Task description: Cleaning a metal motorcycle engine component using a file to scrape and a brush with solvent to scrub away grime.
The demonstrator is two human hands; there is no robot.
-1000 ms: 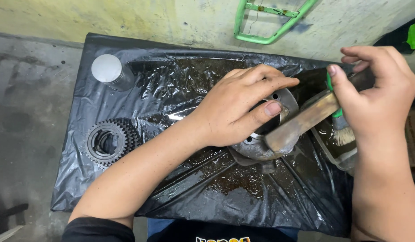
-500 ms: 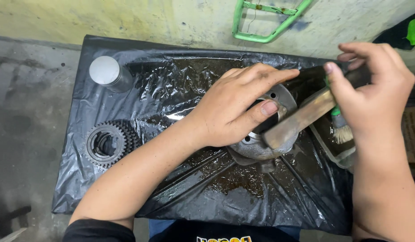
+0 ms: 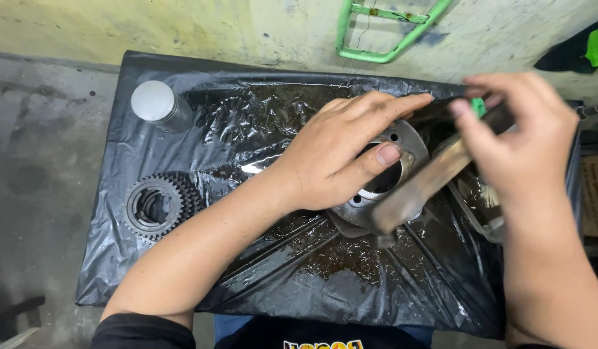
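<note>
The left hand [image 3: 341,155] lies palm down over a round grey metal cylinder part [image 3: 402,178], fingers stretched flat across its far rim and the thumb hooked over the near edge into the bore, so it presses and steadies the part rather than clenching it. The right hand [image 3: 522,145] is curled, thumb and fingers pinched around the top of a brush handle [image 3: 418,187]; the handle is blurred, worn and brownish, and slants down from that hand towards the near rim of the cylinder part, just below the left thumb. A bit of green [image 3: 478,105] shows between the right fingers, though what it belongs to cannot be told.

The cylinder part sits directly under the left hand and just left of the right hand. It has a wide open bore, a flat flange with small holes around it, and looks greasy and dull. It rests on a black plastic sheet [image 3: 260,123] that is wet and crumpled, with dirty brown liquid pooled close to the left wrist.

Beyond the left forearm, well apart from both hands, lies a toothed gear [image 3: 155,205] on the sheet's edge, and farther off stands a smooth silver piston [image 3: 158,105]. Under the right hand a shallow tray [image 3: 489,223] shows partly. Past the fingertips, a green metal frame [image 3: 389,29] leans on the wall
</note>
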